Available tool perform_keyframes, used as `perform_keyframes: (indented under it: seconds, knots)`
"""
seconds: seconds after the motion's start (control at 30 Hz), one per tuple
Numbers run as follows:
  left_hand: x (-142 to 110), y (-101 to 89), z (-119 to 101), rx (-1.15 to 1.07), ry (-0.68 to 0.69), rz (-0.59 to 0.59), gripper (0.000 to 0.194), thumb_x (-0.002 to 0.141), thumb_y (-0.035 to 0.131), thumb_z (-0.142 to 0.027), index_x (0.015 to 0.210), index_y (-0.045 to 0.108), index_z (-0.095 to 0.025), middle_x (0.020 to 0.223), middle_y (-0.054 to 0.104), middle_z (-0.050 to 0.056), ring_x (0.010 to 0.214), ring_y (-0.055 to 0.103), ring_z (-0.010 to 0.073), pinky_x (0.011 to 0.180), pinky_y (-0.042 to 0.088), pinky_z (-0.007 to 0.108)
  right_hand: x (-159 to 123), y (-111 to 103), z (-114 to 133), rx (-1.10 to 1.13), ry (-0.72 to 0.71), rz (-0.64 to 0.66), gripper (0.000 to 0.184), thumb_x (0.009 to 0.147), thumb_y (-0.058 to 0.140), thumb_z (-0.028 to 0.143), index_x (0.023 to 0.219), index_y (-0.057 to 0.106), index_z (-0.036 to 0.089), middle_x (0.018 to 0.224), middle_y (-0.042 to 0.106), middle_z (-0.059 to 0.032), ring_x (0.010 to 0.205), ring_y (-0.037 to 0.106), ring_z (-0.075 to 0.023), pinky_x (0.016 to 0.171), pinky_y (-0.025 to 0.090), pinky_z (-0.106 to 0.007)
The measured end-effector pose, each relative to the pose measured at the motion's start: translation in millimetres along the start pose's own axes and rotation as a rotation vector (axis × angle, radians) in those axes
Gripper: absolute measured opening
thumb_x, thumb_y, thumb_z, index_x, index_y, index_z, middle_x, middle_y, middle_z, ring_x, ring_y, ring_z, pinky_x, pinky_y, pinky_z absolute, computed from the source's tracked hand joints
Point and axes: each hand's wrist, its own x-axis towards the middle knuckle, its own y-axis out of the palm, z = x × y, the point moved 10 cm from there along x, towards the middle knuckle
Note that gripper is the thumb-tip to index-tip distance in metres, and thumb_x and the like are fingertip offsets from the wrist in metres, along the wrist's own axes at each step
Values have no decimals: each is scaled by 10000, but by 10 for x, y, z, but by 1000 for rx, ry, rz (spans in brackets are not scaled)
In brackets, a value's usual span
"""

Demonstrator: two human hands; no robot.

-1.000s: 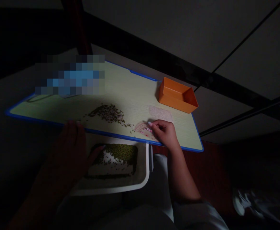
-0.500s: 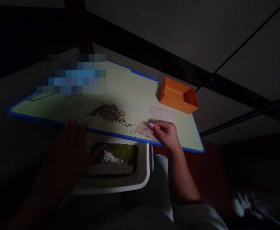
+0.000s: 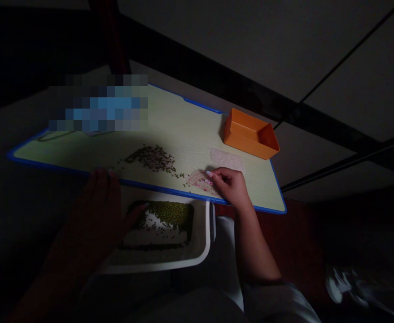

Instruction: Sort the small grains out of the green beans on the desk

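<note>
A pale green board with a blue rim (image 3: 190, 130) lies in front of me in dim light. My right hand (image 3: 229, 185) rests on its near edge, fingers curled and pinched at a small pinkish patch of grains (image 3: 197, 179). A pile of dark green beans (image 3: 151, 158) lies to the left of that hand. My left hand (image 3: 99, 211) grips the left rim of a white tray (image 3: 202, 251) held below the board's edge. The tray holds green beans (image 3: 170, 213) and some white grains.
An orange rectangular box (image 3: 251, 133) stands at the board's far right corner, with a pale patch of grains (image 3: 225, 158) just in front of it. A blurred blue object sits at the board's far left. Dark floor and black bars surround the board.
My right hand's fingertips have shifted slightly left over the pinkish grains. The left hand and tray have stayed in place.
</note>
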Motion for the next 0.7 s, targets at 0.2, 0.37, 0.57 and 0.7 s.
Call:
perform_keyframes:
  seconds: [0.2,0.37,0.57,0.7]
  knots:
    - [-15,-19,-9,5,14,-24,960,935,337,-641,1565,39,19,1595,302,393,1558,238,474,1222,335,621,-10,13,26,-25,-14,25,334,925,633,440,728,716,184,557,537,32,530,442,-111,538,324,-262]
    - [-16,-6,-2,-1,15,-8,960,933,369,-625,1562,50,27,1595,299,397,1562,218,478,1226,328,623,11,31,23,-79,-14,2,331,934,629,433,749,732,179,565,580,18,524,467,-117,529,322,-261]
    - [-13,-26,-30,18,25,-23,948,939,389,-598,1564,22,13,1604,290,394,1563,216,476,1216,338,634,64,147,150,-177,-65,12,310,953,622,394,783,763,175,595,634,-6,543,520,-127,544,337,-269]
    - [-23,-36,-39,21,31,-35,956,935,415,-591,1570,-5,-13,1637,245,371,1571,201,459,1225,337,618,67,194,218,-194,-99,48,309,966,607,382,815,784,180,641,678,-27,590,566,-142,561,363,-278]
